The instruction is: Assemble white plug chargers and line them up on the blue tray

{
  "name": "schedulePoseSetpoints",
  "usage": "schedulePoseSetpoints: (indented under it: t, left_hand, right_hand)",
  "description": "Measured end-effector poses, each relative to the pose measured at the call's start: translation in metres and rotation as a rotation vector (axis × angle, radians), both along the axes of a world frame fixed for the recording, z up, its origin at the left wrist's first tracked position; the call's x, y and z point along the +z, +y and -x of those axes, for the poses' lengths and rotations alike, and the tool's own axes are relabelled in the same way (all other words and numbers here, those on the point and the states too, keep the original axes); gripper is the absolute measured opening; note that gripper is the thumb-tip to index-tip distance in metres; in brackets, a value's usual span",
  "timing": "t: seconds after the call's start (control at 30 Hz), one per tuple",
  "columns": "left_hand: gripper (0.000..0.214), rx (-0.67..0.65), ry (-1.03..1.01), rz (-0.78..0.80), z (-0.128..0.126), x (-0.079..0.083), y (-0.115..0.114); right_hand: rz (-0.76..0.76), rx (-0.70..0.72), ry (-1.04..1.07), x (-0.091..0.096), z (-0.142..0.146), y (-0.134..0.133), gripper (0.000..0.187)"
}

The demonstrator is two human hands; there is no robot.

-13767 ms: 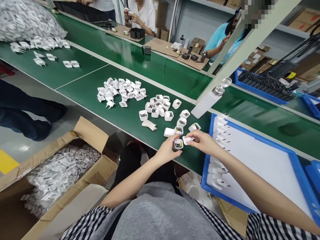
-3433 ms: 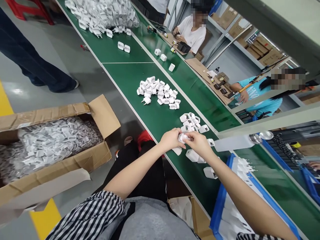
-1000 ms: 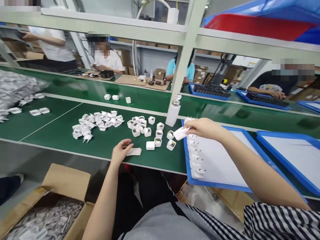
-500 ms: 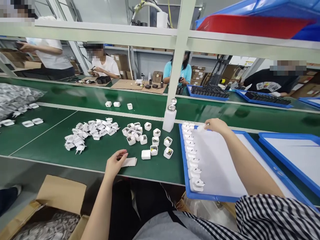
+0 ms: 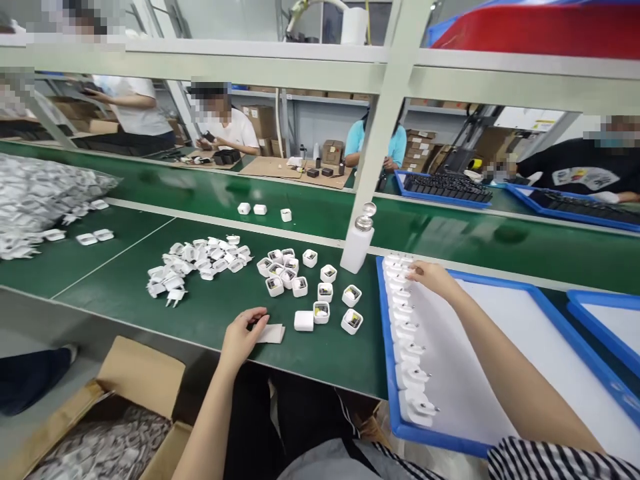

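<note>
My right hand [image 5: 431,277] reaches over the blue tray [image 5: 505,285], with its fingertips closed on a white charger [image 5: 403,268] at the far end of a column of white chargers [image 5: 407,330] lying prongs-up along the tray's left side. My left hand [image 5: 241,335] rests at the near edge of the green bench. Its fingers are curled on the end of a pale folded pad [image 5: 273,333]. Just right of that pad stand several open white charger shells [image 5: 320,293]. A heap of white plug caps [image 5: 200,260] lies further left.
A white dispenser bottle [image 5: 357,243] stands beside a shelf post [image 5: 385,127]. A cardboard box [image 5: 100,427] of bagged parts sits on the floor at lower left. Three chargers [image 5: 264,211] ride the conveyor belt. Other people work across the line, and a second blue tray [image 5: 607,320] lies at right.
My right hand carried a white charger from above the shells to the far end of the tray's column. My left hand stayed on the pad. The view shifted slightly.
</note>
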State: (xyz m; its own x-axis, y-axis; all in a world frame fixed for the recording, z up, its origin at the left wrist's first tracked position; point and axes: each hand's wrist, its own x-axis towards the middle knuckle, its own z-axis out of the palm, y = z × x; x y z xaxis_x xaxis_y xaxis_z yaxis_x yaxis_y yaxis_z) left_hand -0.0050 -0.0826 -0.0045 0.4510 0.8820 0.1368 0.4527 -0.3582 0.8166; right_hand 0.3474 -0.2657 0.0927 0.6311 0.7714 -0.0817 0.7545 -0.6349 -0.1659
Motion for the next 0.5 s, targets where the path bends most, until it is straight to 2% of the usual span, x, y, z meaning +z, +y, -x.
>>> schedulePoseSetpoints:
  t: [0.07, 0.13, 0.23, 0.3, 0.4, 0.5]
  left_hand:
    - [0.03, -0.01, -0.007, -0.009, 0.0, 0.0, 0.0]
    - [0.028, -0.014, -0.023, -0.009, 0.0, 0.0, -0.001]
    - [0.025, -0.02, -0.059, -0.006, 0.001, 0.001, -0.001]
    - [0.024, -0.027, -0.08, -0.005, 0.002, 0.002, -0.001]
    - [0.022, -0.055, -0.097, -0.002, 0.003, 0.001, 0.0]
    - [0.02, -0.084, -0.097, -0.005, 0.004, -0.002, 0.0]
  right_hand:
    - [0.01, 0.01, 0.023, 0.005, -0.001, -0.001, 0.022]
    - [0.04, -0.005, 0.041, 0.018, -0.002, -0.001, 0.023]
    - [0.027, -0.064, 0.0, 0.051, 0.009, 0.004, 0.022]
    - [-0.048, -0.012, -0.047, 0.076, 0.025, 0.016, 0.022]
    - [-0.131, 0.166, -0.116, 0.102, 0.056, 0.055, 0.02]
    - [-0.065, 0.361, -0.17, 0.105, 0.082, 0.123, 0.025]
